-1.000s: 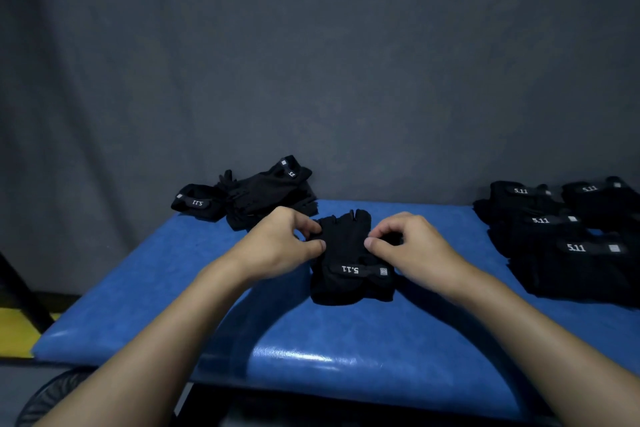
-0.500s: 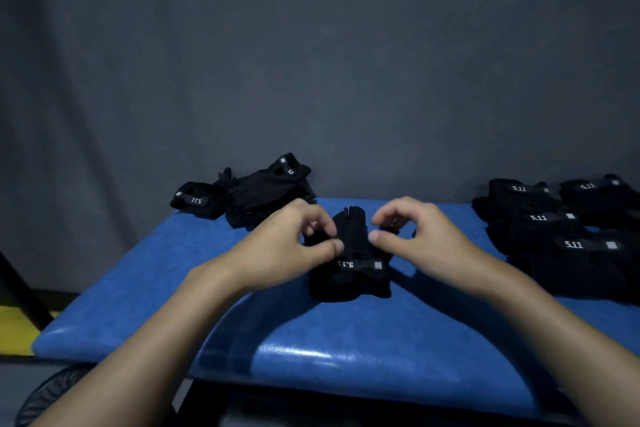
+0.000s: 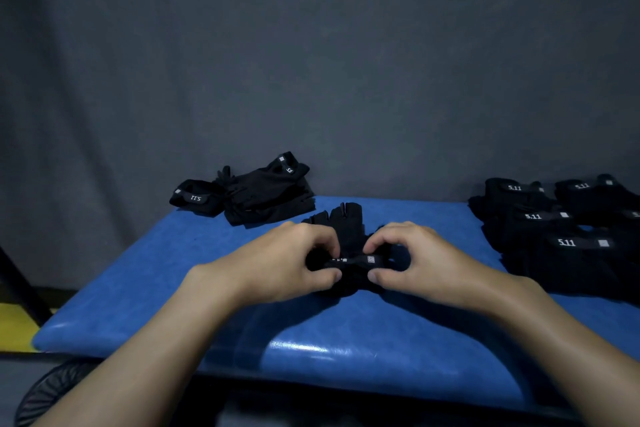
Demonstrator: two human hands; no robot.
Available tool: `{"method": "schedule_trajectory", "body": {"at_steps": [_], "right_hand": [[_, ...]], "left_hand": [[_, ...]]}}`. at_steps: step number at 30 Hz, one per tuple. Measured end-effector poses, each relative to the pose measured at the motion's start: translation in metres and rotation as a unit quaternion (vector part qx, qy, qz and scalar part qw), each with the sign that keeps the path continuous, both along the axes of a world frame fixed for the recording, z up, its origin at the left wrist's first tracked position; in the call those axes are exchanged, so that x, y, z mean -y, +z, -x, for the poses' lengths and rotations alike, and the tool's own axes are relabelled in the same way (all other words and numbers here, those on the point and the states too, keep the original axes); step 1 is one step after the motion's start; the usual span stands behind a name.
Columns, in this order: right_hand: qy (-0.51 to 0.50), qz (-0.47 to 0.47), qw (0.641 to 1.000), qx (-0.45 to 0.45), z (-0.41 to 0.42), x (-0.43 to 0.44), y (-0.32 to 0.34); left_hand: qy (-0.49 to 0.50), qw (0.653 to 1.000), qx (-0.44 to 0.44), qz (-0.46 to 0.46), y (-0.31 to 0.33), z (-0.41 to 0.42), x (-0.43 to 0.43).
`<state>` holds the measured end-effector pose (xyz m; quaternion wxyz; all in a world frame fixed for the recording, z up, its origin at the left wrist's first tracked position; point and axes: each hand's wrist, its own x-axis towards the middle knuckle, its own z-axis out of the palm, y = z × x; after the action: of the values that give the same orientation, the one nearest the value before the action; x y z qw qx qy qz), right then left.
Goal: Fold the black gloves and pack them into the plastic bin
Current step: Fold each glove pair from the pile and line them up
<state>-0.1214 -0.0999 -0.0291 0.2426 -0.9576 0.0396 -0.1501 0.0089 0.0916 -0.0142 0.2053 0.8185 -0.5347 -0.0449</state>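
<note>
Gloves first: one black pair [image 3: 348,253] lies at the middle of the blue padded table [image 3: 346,340], stacked palm to palm as far as I can judge, finger stubs pointing away from the person. Left hand [image 3: 291,263] and right hand [image 3: 412,260] meet over the cuff end, each pinching it between thumb below and curled fingers above; thumbs nearly touch at the near edge. Held that way, probably, to roll or double the wrist strap [image 3: 356,260] over and lock the pair into a compact bundle; both hands are needed because the soft fabric would spring open. The strap shows a small white square logo; the lettering beside it is mostly covered by the left fingers, unreadable. Farther off to the right, folded pairs [image 3: 568,246] lie in overlapping rows, straps uppermost, each reading "5.11" with a pale square patch: likely the finished lot, set within reach of the right hand. At the far left corner of the table, a loose heap of gloves [image 3: 263,191], tangled, fingers splayed, one strap's "5.11" upside down from this side; presumably the stock not yet folded. Behind everything, a grey fabric backdrop [image 3: 311,62]. No plastic bin visible anywhere, so packing looks some way off.
</note>
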Motion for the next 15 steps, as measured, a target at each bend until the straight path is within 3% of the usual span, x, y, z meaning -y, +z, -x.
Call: {"method": "schedule_trajectory", "body": {"at_steps": [4,11,15], "right_hand": [[0.006,0.018,0.999,0.039,-0.004,0.005,-0.005],[0.008,0.090,0.996,0.015,-0.005,0.016,-0.012],[0.001,0.055,0.998,0.031,-0.003,0.017,-0.011]], "left_hand": [[0.009,1.000,-0.007,-0.013,0.000,-0.004,-0.001],[0.006,0.999,-0.008,-0.036,0.000,-0.009,-0.004],[0.004,0.999,-0.038,-0.024,0.002,-0.007,-0.006]]}}
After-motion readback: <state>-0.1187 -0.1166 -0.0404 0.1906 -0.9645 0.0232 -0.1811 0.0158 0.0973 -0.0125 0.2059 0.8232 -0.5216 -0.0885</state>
